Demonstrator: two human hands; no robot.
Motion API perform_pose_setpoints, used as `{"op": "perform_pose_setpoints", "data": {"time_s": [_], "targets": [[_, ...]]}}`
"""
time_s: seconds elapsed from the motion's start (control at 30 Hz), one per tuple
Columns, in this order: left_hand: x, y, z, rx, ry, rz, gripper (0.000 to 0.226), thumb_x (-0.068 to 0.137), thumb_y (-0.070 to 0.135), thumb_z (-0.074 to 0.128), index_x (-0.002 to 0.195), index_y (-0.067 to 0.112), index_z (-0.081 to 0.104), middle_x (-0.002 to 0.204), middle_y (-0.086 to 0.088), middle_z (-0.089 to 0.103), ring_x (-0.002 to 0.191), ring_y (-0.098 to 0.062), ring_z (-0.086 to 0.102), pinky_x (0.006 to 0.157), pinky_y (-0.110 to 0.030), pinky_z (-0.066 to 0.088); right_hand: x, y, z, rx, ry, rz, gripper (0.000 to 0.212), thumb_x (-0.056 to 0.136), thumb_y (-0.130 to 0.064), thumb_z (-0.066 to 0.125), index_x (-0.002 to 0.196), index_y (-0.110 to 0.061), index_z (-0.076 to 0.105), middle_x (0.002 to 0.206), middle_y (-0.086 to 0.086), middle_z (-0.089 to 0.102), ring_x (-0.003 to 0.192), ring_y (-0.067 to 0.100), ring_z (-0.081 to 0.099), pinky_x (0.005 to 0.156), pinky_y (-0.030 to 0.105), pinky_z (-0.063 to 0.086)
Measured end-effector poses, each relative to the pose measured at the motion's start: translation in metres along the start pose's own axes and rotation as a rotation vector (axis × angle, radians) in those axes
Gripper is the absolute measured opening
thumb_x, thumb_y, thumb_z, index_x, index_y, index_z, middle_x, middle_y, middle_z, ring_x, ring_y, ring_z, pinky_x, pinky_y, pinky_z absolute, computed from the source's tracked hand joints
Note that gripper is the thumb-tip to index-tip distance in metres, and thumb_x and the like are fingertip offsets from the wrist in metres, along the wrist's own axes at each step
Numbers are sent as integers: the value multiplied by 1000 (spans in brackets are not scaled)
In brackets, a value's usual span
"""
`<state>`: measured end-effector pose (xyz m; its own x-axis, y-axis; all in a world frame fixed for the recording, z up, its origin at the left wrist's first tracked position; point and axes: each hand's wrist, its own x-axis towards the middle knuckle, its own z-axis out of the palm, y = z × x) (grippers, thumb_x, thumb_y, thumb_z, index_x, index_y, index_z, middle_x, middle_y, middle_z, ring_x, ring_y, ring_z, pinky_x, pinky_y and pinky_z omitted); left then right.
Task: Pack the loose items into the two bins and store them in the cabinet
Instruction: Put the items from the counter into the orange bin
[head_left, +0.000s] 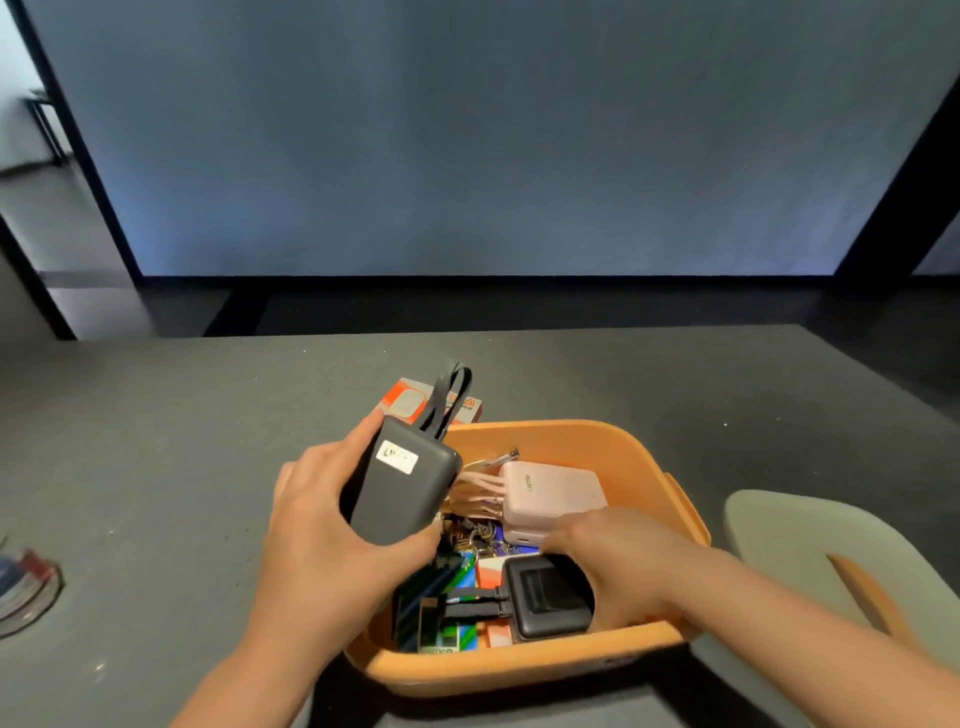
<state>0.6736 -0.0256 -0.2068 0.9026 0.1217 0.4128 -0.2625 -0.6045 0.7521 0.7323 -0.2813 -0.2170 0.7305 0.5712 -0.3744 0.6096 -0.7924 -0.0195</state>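
An orange bin (644, 457) stands on the grey table near me. My left hand (322, 525) grips a dark grey power bank (400, 483) with a white label and a black strap, held over the bin's left rim. My right hand (608, 556) reaches into the bin, its fingers lying on a pink power bank (550, 493) with pale cables. A black power bank (545, 597) with a short cable lies at the bin's front. Colourful small boxes (441, 597) and keyrings lie under them.
An orange and white box (410, 402) lies on the grey table (182, 441) just behind the bin. A pale green chair (810, 551) stands at the right. A cable grommet (26, 592) sits at the table's left edge. A large dark screen stands behind the table.
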Motion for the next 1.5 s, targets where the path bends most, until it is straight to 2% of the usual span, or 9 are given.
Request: {"op": "perform_pose_setpoints", "data": {"time_s": [0.13,0.3,0.4,0.5,0.67,1.0,1.13,1.27,1.5], "targets": [[-2,4,9,-12,-67,-3,101,52,31,87,137,49,35,106,29,47,108,3,38,76,-18,38,2,6,15,67,28,31,49,61,-61,71,97,-31,58,90,-11,63,78,13,58,66,36,54],[-2,6,20,-43,-127,-14,99,49,36,84,132,54,34,110,33,44,113,4,36,78,-17,39,-9,4,3,290,48,116,59,66,-53,76,120,-34,59,114,-18,62,103,5,57,87,26,50],[-1,13,26,-93,-131,-17,98,45,43,78,133,53,37,112,33,46,115,5,37,83,-20,41,-19,-11,-15,856,287,91,27,83,-37,70,109,-31,66,110,-14,67,105,3,61,92,20,48],[0,23,32,-238,-150,-69,97,41,47,78,131,50,42,114,32,51,113,9,45,84,-21,46,-23,-35,-24,1343,401,5,43,77,-40,70,117,-27,63,114,-1,68,109,13,64,94,29,51],[4,36,37,-422,-254,-118,94,46,42,84,131,43,45,112,27,59,104,9,54,73,-11,49,-20,-58,-18,1470,335,-34,42,82,-38,60,123,-40,52,118,-23,65,111,-4,59,85,12,47],[8,35,39,-499,-539,-202,105,37,32,92,129,48,45,122,19,50,116,2,50,87,-18,52,-24,-46,-2,1761,394,-87,74,60,-16,80,128,-12,52,121,10,67,114,25,62,90,31,51],[10,27,32,-275,-652,-134,100,47,44,90,128,59,35,126,32,43,118,8,45,88,-13,44,-26,-40,-7,1676,549,0,83,41,-23,93,115,-9,57,110,21,66,103,33,65,91,45,52],[1,9,29,84,-378,-30,52,72,44,75,115,53,47,111,35,47,108,10,46,85,-12,40,-33,-9,-20,1033,786,246,74,28,-49,90,93,-33,61,95,-8,64,92,14,61,83,30,50],[-10,6,33,72,-246,-53,12,80,34,69,81,39,58,86,23,59,89,6,54,73,-18,49,-36,1,-10,376,480,299,69,39,-59,77,96,-38,45,95,-21,50,86,2,51,72,26,48]]}}
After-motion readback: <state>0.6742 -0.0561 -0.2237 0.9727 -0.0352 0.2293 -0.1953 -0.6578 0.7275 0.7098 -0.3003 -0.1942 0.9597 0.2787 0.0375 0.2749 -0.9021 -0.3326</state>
